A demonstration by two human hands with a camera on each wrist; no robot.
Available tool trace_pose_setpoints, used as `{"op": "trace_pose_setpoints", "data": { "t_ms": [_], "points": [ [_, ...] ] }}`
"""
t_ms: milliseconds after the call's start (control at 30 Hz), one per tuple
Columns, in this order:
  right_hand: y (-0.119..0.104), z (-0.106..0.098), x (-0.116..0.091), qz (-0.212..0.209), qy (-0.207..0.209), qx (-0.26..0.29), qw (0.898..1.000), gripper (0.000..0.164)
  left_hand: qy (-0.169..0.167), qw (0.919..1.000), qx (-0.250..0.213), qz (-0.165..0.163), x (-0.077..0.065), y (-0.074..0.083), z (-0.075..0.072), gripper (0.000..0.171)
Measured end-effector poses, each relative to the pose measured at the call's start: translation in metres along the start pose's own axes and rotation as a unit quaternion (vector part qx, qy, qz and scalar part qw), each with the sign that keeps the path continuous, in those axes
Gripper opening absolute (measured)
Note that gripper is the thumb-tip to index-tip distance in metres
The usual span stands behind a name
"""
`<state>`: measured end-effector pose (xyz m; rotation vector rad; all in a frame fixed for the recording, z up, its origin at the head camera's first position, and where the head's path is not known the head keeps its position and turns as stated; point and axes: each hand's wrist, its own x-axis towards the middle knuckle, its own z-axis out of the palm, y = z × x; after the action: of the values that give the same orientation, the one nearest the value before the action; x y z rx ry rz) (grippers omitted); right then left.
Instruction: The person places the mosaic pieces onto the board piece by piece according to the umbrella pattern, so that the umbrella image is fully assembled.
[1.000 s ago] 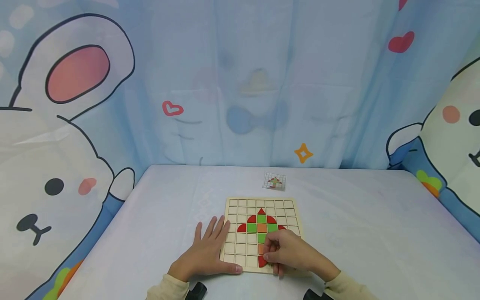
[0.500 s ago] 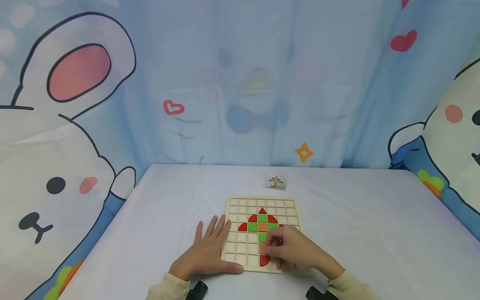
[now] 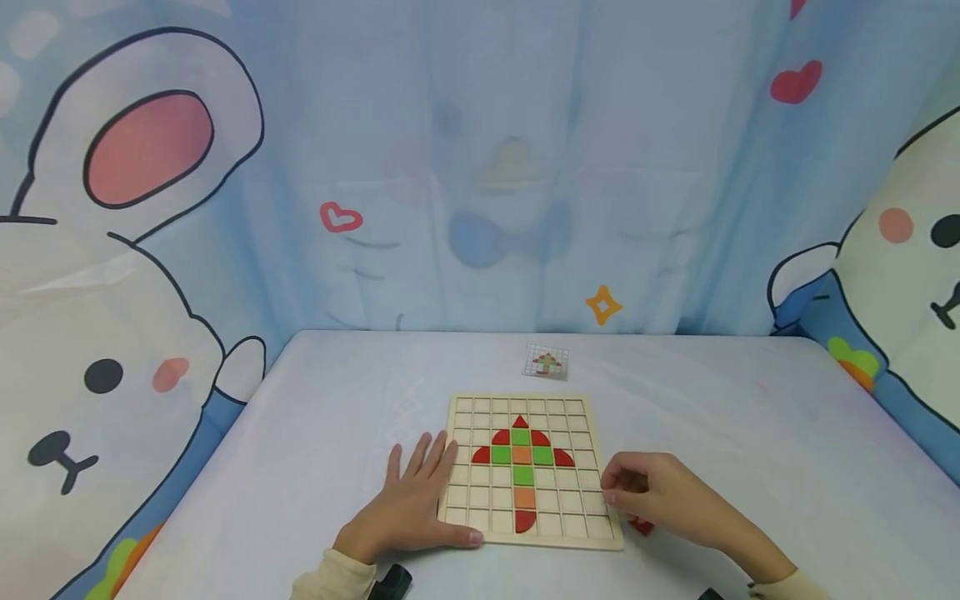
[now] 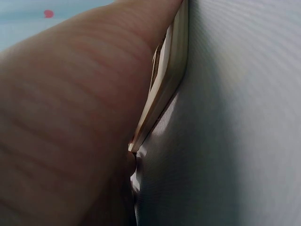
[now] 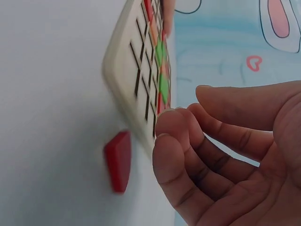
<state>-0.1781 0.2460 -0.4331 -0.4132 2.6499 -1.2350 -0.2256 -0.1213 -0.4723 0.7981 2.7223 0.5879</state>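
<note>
A wooden grid board [image 3: 570, 501] lies flat on the table, with red, green and orange pieces [image 3: 522, 477] set in an arrow-like figure. My left hand [image 3: 411, 498] rests with spread fingers along the board's left edge, its thumb at the front left corner. Just off the right edge hovers my right hand [image 3: 663, 498], fingers loosely bent. The right wrist view finds nothing between its thumb and fingertips. Below those fingers, a loose red block [image 5: 118, 162] with a slanted side lies on the cloth beside the board; the hand partly covers it in the head view.
Behind the board lies a small pattern card [image 3: 546, 362] showing a similar coloured figure on a grid. White cloth covers the table [image 3: 360, 400]. A blue curtain [image 3: 495, 250] with cartoon prints hangs along the table's back edge.
My right hand has moved right from the board's lower middle to beyond its right edge, uncovering the pieces and the loose red block. The left hand stays in place.
</note>
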Motion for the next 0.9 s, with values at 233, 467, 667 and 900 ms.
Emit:
{"op": "trace_pose_setpoints", "data": {
  "t_ms": [233, 467, 667, 900],
  "points": [
    [0.021, -0.006, -0.013, 0.028, -0.002, -0.058, 0.998, 0.017, 0.006, 1.0, -0.002, 0.006, -0.001, -0.002, 0.0, 0.128],
    [0.029, 0.001, -0.013, 0.098, 0.017, -0.11, 0.989, 0.028, 0.008, 0.9999, -0.003, 0.01, 0.0, -0.003, 0.001, 0.128],
    [0.03, 0.005, -0.014, 0.102, 0.03, -0.114, 0.988, 0.026, 0.01, 0.9999, 0.002, 0.01, 0.0, -0.001, 0.0, 0.128],
    [0.035, 0.007, -0.02, 0.056, 0.033, -0.088, 0.994, 0.027, 0.009, 0.9999, 0.002, 0.007, 0.0, -0.002, 0.001, 0.128]
  ]
}}
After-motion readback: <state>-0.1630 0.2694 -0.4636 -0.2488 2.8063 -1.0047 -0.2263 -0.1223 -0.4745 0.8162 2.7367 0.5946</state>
